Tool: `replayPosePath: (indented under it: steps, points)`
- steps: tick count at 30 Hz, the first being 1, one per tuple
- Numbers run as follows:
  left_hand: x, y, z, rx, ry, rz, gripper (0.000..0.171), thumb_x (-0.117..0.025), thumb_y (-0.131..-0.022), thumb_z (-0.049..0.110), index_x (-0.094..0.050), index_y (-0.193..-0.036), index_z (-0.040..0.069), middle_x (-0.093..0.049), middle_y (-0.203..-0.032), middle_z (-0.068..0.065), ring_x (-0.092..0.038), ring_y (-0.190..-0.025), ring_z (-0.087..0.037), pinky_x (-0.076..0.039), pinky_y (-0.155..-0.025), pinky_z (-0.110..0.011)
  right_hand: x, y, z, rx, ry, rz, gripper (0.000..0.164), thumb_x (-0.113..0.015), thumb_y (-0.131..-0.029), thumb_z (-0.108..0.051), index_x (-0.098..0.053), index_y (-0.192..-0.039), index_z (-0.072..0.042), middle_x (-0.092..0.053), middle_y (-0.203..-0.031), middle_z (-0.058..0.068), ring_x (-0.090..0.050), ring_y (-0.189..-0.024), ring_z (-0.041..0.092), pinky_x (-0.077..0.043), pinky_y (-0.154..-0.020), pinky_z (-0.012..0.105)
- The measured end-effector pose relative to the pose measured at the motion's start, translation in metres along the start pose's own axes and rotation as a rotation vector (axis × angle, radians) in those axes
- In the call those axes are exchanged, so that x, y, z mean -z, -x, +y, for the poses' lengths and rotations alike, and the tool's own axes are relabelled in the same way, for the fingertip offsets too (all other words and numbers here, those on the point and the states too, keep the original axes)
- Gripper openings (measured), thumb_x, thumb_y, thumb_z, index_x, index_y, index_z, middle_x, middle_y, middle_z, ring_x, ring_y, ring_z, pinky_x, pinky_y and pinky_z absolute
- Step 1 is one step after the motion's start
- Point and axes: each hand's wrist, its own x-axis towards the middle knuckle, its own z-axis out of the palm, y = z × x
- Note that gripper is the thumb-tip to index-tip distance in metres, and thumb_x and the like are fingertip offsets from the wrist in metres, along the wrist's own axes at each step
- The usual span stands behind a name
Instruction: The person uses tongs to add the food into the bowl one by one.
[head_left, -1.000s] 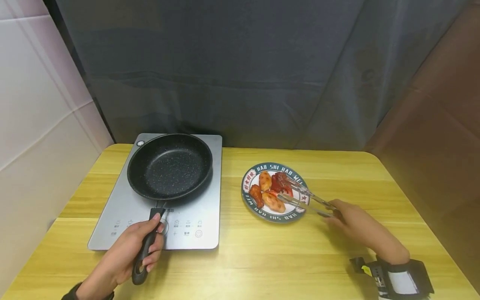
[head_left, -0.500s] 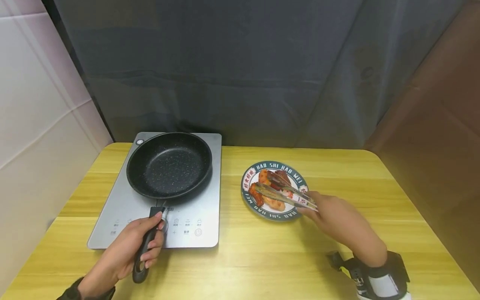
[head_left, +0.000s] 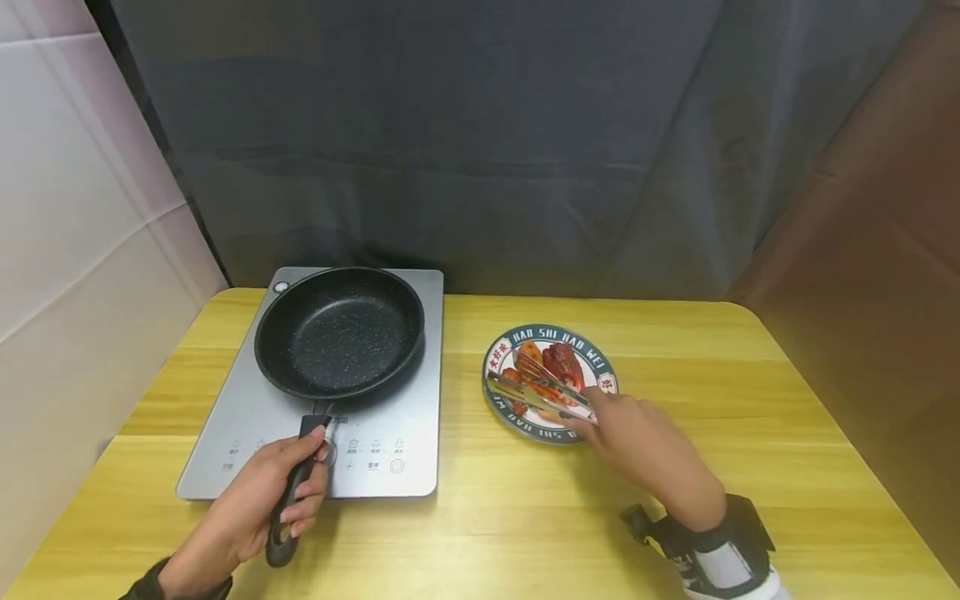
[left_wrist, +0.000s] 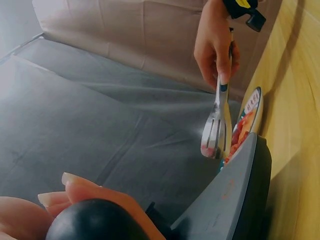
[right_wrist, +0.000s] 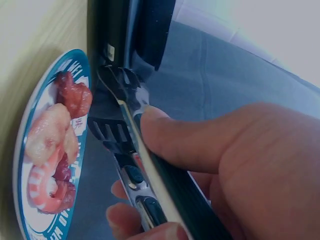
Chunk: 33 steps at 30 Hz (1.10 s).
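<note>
My left hand (head_left: 270,496) grips the black handle (head_left: 279,546) of a speckled frying pan (head_left: 341,342), which rests on the cooktop with nothing in it. Metal tongs (head_left: 540,387) are in my right hand (head_left: 648,450), thumb on one arm and fingers on the other. Their slotted ends stand apart over the left part of a round plate (head_left: 602,362) and hold nothing. On that plate lie a dark red piece of meat (head_left: 562,362), a browned chicken wing (right_wrist: 47,135), a striped shrimp (right_wrist: 40,187) and a reddish drumstick-like piece (right_wrist: 75,97). The tongs partly cover the food in the head view.
A silver induction cooktop (head_left: 405,400) sits under the pan at the left of the wooden table (head_left: 517,533). Dark cloth (head_left: 465,150) hangs behind the table, with a white wall (head_left: 82,192) on the left and brown cloth (head_left: 877,292) on the right.
My right hand has moved left with the tongs, whose ends have passed from the plate's right part to its left. The left hand and the pan have stayed in place.
</note>
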Motion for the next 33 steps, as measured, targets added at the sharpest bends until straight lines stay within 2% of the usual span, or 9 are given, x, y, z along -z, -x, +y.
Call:
replayPosePath:
  steps: [14,23,30,33]
  points:
    - [0.002,0.0,-0.003,-0.013,0.018,-0.011,0.034,-0.036,-0.105,0.039,-0.036,-0.095,0.006,-0.038,-0.063,0.004,-0.038,-0.045,-0.005,-0.04,-0.04,-0.021,-0.009,0.001,0.001,-0.029,0.035,0.007,0.037,-0.065,-0.091,-0.036,-0.057,-0.102,-0.001,-0.055,-0.068,0.008,-0.057,-0.058,0.024,-0.046,-0.049,0.039]
    - [0.004,0.0,-0.002,-0.026,0.035,-0.05,0.033,-0.035,-0.105,0.037,-0.036,-0.095,0.006,-0.038,-0.064,0.004,-0.038,-0.045,-0.005,-0.04,-0.04,-0.021,-0.013,0.001,-0.008,-0.021,0.074,0.075,0.036,-0.068,-0.089,-0.037,-0.057,-0.094,-0.003,-0.051,-0.063,0.006,-0.054,-0.053,0.024,-0.044,-0.043,0.036]
    - [0.004,0.001,-0.002,-0.023,0.036,-0.044,0.033,-0.036,-0.105,0.038,-0.035,-0.096,0.006,-0.038,-0.064,0.004,-0.038,-0.045,-0.005,-0.04,-0.04,-0.02,-0.018,0.0,-0.01,0.03,0.092,0.144,0.032,-0.069,-0.089,-0.034,-0.061,-0.101,-0.006,-0.05,-0.061,0.003,-0.049,-0.049,0.02,-0.039,-0.038,0.032]
    - [0.004,0.001,-0.002,-0.021,0.034,-0.044,0.033,-0.036,-0.105,0.038,-0.035,-0.096,0.006,-0.038,-0.064,0.004,-0.038,-0.044,-0.005,-0.041,-0.04,-0.02,-0.019,0.0,-0.008,0.026,0.078,0.144,0.033,-0.07,-0.088,-0.035,-0.06,-0.098,-0.005,-0.047,-0.06,0.002,-0.047,-0.048,0.018,-0.038,-0.038,0.031]
